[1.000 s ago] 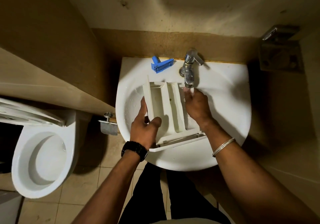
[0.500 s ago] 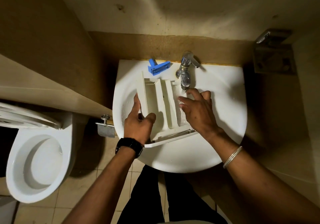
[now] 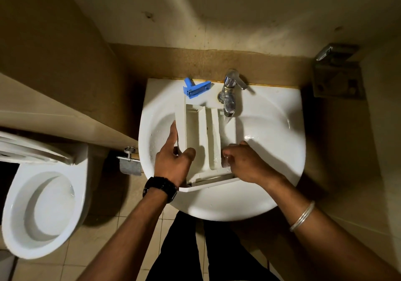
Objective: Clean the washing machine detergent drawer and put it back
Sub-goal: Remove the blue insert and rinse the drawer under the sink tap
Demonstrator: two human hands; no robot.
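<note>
My left hand [image 3: 173, 163] gripped the detergent drawer [image 3: 206, 141] by its left wall: the thumb was curled over the top edge into the leftmost compartment, and the forefinger lay stretched along the outside of that wall, the rest of my fingers hidden behind it. My right hand [image 3: 245, 163] was at the lower right corner of the drawer, its fingers [image 3: 227, 150] curled inward against the right compartment; they touched the plastic, but I could not tell whether they pinched anything or merely rubbed at it. The drawer sat in the middle of the frame inside the white sink [image 3: 271, 150], held between my two hands, its long compartments running toward the top of the frame and its front panel nearest me, low in the basin. Its far right corner lay just under the spout of the chrome tap [image 3: 230, 98], and a thin stream of water fell into the right compartment above my right hand. A blue plastic insert [image 3: 196, 89] lay on the sink's rim at the upper centre, just left of the tap and apart from the drawer. I wore a black watch [image 3: 160, 188] on the left wrist and a silver bangle [image 3: 302, 216] on the right forearm. A toilet [image 3: 43, 213] stood at the lower left of the frame.
</note>
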